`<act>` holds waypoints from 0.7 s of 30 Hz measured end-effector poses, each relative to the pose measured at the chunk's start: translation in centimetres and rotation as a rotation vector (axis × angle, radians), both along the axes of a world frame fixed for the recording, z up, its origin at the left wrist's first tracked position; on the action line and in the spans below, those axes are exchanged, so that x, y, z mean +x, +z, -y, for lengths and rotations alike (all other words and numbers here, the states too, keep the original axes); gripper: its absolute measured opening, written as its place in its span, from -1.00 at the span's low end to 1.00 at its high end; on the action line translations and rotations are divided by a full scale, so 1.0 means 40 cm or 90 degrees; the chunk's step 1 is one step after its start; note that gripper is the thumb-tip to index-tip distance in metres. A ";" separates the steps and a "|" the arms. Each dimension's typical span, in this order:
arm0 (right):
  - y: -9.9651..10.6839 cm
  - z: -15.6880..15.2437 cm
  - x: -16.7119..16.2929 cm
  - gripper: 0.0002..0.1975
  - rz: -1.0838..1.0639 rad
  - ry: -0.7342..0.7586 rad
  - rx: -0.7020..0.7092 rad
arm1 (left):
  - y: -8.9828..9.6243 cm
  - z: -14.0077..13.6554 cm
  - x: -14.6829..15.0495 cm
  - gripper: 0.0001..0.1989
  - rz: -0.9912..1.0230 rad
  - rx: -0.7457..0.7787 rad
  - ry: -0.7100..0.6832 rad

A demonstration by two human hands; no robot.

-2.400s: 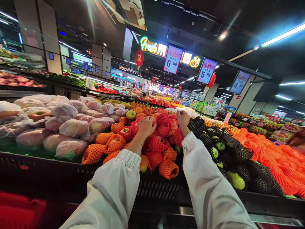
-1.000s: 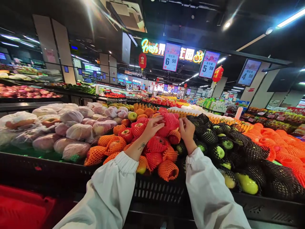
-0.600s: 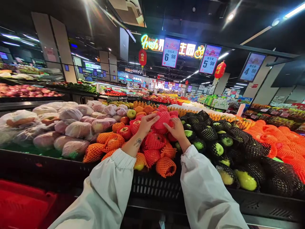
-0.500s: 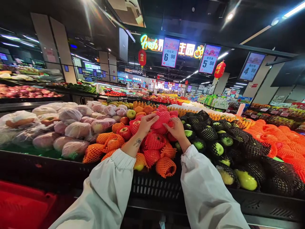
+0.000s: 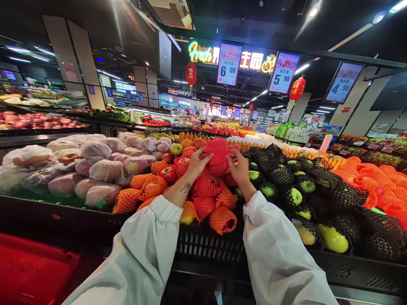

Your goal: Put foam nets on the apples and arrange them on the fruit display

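Red netting spans the gap between left hand and right hand, each pinching an edge, just above sleeved apples; green apples lie right of the hands, bagged fruit to their left.

The single head camera looks from the wearer's head, forward and slightly down along the white sleeves to the hands, the fruit crate close below, price signs farther off above.
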State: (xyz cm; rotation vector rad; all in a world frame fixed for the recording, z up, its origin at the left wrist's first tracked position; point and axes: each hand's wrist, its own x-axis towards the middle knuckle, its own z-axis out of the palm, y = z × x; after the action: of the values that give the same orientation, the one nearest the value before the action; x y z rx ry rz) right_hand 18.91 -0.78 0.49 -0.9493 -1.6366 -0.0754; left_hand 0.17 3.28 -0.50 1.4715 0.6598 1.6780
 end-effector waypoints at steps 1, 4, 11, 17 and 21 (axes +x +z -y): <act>0.000 0.000 0.000 -0.71 -0.006 0.004 0.009 | 0.000 -0.002 -0.002 -0.58 0.005 -0.001 0.028; 0.000 0.002 -0.002 -0.70 -0.019 0.020 0.028 | 0.004 -0.005 -0.009 -0.63 0.020 0.005 0.084; 0.003 0.012 -0.014 -0.82 -0.033 0.116 0.031 | 0.011 0.002 -0.011 -0.76 0.015 0.054 0.080; -0.004 0.000 -0.020 -0.82 -0.183 0.130 0.008 | 0.007 -0.008 -0.008 -0.81 0.048 0.046 0.052; -0.007 -0.003 -0.024 -0.77 -0.225 0.122 -0.005 | 0.005 -0.011 -0.009 -0.80 0.059 0.059 0.070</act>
State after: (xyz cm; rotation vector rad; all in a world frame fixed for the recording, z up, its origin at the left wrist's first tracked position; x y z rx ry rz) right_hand 17.96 -0.65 0.21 -0.7588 -1.3905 0.2185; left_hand -0.20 3.73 -0.29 1.4348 0.6287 1.8718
